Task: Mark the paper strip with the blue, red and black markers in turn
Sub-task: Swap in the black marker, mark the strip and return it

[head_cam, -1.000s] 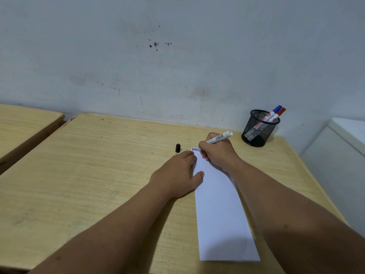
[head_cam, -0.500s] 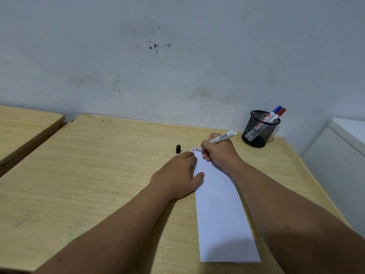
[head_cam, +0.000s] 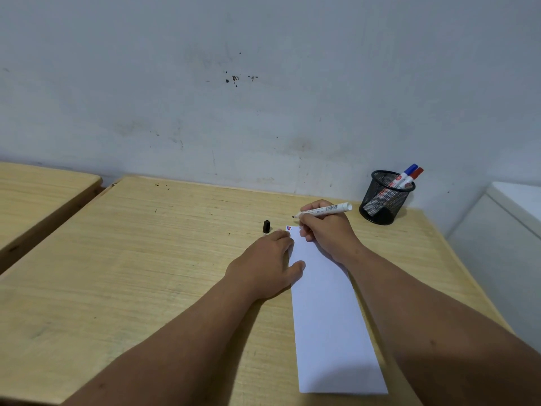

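A long white paper strip lies on the wooden desk, with small blue and red marks at its far left corner. My left hand rests flat on the strip's left edge, fingers spread. My right hand grips an uncapped black marker, its tip lifted just beyond the strip's far end. The marker's black cap stands on the desk left of the strip. The blue marker and red marker stand in the mesh cup.
A black mesh pen cup sits at the desk's far right near the wall. A second wooden desk adjoins on the left. A white cabinet stands to the right.
My right hand has lifted the black marker's tip off the strip's far corner and tilted the marker flatter. My left hand stays on the paper.
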